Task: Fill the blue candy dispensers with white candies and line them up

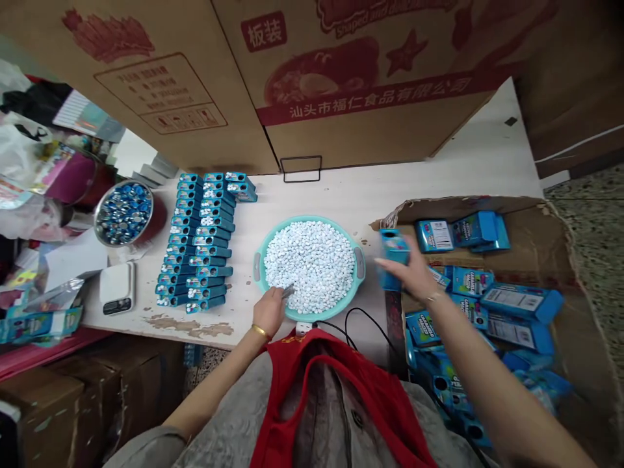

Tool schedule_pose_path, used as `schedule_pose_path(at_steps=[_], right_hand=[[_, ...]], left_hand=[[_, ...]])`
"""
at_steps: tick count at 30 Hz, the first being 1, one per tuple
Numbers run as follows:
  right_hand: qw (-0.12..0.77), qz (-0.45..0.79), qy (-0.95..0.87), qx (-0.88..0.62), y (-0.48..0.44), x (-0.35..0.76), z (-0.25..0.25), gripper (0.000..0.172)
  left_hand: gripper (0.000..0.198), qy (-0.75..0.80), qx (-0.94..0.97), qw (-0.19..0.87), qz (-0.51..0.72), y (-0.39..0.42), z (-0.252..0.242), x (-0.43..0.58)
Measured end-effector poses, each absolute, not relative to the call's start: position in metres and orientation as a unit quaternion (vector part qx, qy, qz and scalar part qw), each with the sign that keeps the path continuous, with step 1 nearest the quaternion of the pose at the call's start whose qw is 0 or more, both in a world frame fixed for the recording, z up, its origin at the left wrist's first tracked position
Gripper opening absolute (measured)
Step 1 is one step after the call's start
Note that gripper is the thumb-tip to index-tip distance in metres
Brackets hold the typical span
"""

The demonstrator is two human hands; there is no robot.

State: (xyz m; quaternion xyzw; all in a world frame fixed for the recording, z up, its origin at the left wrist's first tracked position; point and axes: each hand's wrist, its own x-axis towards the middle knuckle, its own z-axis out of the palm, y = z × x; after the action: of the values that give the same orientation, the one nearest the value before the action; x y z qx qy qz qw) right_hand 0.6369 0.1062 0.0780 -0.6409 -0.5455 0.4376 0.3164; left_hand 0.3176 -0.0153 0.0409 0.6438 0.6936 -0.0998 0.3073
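A teal basin [359, 287] full of small pale blue-white pieces [312, 260] stands on the white table. At its lower left edge, my left hand [269, 311] is closed on a small metal scoop [288, 291] over the pieces. To the right of the basin, my right hand [414, 270] grips a blue box [392, 247] upright; the box has a dark round hole in its top and is slightly blurred. Rows of similar blue boxes [210, 250] stand left of the basin, several with pale pieces showing at their tops.
A big cardboard carton [341, 140] stands behind the basin. At the right, an open carton [575, 292] holds many blue boxes [517, 302]. Farther left are a metal bowl of blue wrapped items [124, 213] and a white scale [117, 286]. Black cables [363, 311] lie near the front edge.
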Motion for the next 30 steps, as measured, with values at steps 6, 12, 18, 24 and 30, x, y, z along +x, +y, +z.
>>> schedule_pose_path(at_steps=[6,12,18,24,30], right_hand=[[0.280,0.577,-0.506,-0.578,0.093,0.552,0.029,0.064],[0.260,0.597,-0.490,-0.579,0.067,0.523,0.027,0.067],[0.290,0.572,-0.510,-0.574,0.060,0.525,0.040,0.087],[0.280,0.398,-0.662,-0.569,0.054,0.550,0.057,0.090],[0.239,0.243,-0.762,-0.551,0.051,0.556,0.054,0.078]], left_hand=[[0.020,0.697,0.640,0.320,-0.049,-0.013,0.029,0.327],[0.022,0.721,0.613,0.322,0.000,0.009,0.006,0.353],[0.026,0.703,0.616,0.350,0.070,0.018,-0.005,0.348],[0.031,0.649,0.657,0.359,0.137,0.014,0.007,0.310],[0.026,0.570,0.726,0.335,0.191,0.023,0.052,0.282]])
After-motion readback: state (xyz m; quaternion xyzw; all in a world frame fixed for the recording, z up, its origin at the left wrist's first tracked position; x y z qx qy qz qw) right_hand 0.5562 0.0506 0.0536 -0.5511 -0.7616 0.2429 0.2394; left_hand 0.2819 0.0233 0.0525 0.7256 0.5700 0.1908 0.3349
